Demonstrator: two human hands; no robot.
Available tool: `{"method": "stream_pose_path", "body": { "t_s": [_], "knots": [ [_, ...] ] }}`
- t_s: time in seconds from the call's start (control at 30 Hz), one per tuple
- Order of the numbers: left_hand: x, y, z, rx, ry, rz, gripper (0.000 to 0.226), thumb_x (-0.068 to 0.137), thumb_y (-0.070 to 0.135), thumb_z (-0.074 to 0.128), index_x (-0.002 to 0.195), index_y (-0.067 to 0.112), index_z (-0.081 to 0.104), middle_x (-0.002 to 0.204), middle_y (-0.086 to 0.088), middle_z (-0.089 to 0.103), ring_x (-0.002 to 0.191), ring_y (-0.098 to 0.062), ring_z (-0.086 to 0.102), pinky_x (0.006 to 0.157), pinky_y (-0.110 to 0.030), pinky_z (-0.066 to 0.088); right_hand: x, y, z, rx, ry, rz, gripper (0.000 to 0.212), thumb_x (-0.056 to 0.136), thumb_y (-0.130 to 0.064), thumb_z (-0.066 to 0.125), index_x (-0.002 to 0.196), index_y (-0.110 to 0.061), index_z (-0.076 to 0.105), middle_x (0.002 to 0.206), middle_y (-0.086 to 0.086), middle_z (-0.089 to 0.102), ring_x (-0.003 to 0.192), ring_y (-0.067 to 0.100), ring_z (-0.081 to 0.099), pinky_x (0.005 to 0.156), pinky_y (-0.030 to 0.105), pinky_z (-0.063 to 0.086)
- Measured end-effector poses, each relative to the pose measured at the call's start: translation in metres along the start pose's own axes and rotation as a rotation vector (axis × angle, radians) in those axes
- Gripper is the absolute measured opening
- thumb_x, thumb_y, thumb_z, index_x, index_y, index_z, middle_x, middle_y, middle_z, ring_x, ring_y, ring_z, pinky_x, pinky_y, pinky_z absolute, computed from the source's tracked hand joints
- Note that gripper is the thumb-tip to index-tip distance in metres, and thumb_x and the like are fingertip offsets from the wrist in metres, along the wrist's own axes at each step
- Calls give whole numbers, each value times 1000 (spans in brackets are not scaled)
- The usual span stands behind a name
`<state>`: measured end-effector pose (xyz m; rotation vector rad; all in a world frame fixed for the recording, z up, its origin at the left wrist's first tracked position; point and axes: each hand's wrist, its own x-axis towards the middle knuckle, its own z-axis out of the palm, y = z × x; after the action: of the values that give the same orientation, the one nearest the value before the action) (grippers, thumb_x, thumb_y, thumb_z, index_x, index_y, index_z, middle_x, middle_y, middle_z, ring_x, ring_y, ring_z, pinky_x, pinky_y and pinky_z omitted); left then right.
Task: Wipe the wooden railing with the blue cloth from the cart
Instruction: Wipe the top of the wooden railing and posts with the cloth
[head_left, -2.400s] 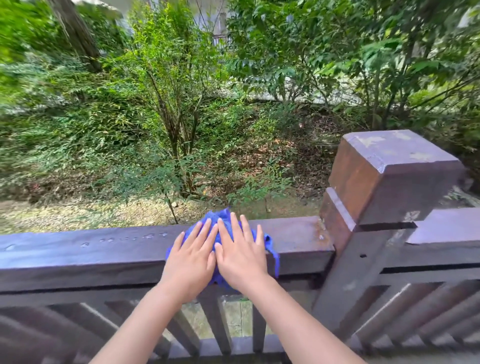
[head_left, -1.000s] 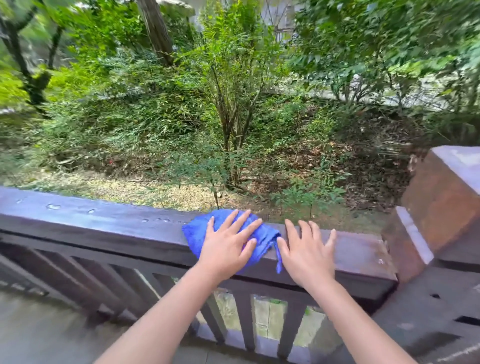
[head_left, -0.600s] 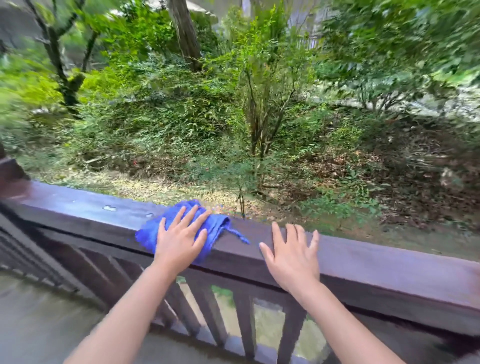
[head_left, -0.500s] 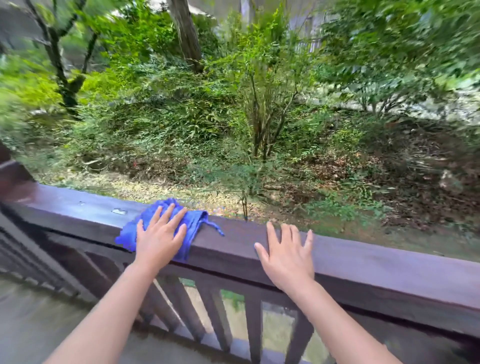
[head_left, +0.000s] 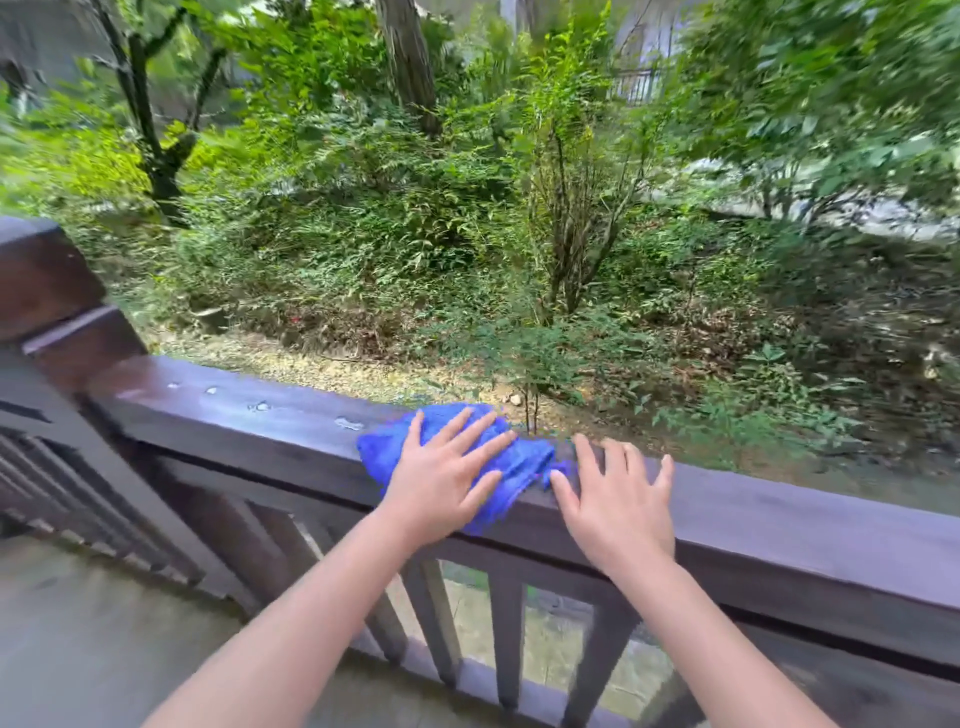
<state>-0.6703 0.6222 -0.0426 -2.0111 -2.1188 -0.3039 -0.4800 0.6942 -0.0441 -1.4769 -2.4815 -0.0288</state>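
Observation:
The blue cloth (head_left: 522, 460) lies bunched on the flat top of the dark wooden railing (head_left: 249, 423). My left hand (head_left: 441, 480) presses flat on the cloth with fingers spread. My right hand (head_left: 615, 506) rests flat on the rail just to the right, and its thumb and forefinger touch the cloth's right edge. Several water drops (head_left: 345, 423) sit on the rail to the left of the cloth. No cart is in view.
A thick square post (head_left: 47, 291) ends the rail at the left. Vertical balusters (head_left: 506, 639) run below the rail. A grey floor (head_left: 104, 649) is at the lower left. Beyond the railing are shrubs, trees and leaf-strewn ground.
The gap between my hands has closed: my right hand has slid left along the rail and now touches the cloth. The left post has come further into view.

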Motion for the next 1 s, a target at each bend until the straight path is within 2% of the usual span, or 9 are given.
{"method": "stream_pose_path", "body": {
  "t_s": [0.07,0.2,0.37,0.47,0.6,0.67,0.77,0.87,1.0],
  "knots": [
    [-10,-41,-4,20,28,-57,48,86,50,31,131,38,43,142,6,47,134,-19,40,104,-64,27,-1,0,-1,-14,12,-2,70,84,-60,12,138,-23,35,130,7,52,127,26,41,107,60,22],
    [-14,-97,-7,-6,28,-295,56,80,54,25,133,41,40,147,9,39,140,-13,28,111,-59,19,0,-5,-4,-21,12,17,74,82,-60,13,136,-18,41,126,10,56,123,29,46,105,64,25],
    [2,-59,6,-12,7,-605,51,87,48,33,137,40,30,156,6,21,144,-16,11,108,-66,6,15,-59,5,18,-79,-79,66,89,-54,29,141,-14,29,132,12,48,126,30,39,110,61,17],
    [-1,-44,7,-9,-4,-514,51,88,47,29,139,41,26,156,8,19,145,-15,10,109,-65,6,25,-94,8,40,-86,-155,62,90,-46,35,140,-10,31,130,14,51,122,31,44,111,59,20],
    [-21,-73,-5,21,38,-224,50,86,46,28,135,39,38,149,7,36,140,-18,26,108,-64,21,33,-115,12,46,-48,-198,62,84,-42,33,132,-5,45,122,16,59,115,31,54,104,61,31],
    [-30,-99,-9,101,48,-99,48,87,43,32,133,38,42,145,6,40,139,-21,28,108,-65,13,34,-125,11,63,-40,-216,66,81,-44,27,128,-4,51,116,16,63,110,31,58,99,62,37],
    [-36,-143,-16,145,26,-95,47,87,43,31,133,40,41,146,9,36,141,-23,20,108,-61,-1,39,-141,12,69,-45,-250,69,80,-46,25,126,-3,53,112,17,65,106,33,60,95,62,41],
    [-40,-195,-20,81,-29,-273,51,84,48,26,134,46,34,151,10,31,143,-16,12,110,-62,1,46,-159,15,60,-95,-287,73,81,-49,18,133,-4,45,120,17,60,114,32,55,100,60,37],
    [-48,-260,-17,21,-27,-663,50,86,51,32,135,48,30,156,7,19,145,-15,6,113,-61,2,58,-195,28,71,-141,-343,72,87,-53,18,142,-7,27,134,15,48,125,31,42,107,59,26]
  ]
}}
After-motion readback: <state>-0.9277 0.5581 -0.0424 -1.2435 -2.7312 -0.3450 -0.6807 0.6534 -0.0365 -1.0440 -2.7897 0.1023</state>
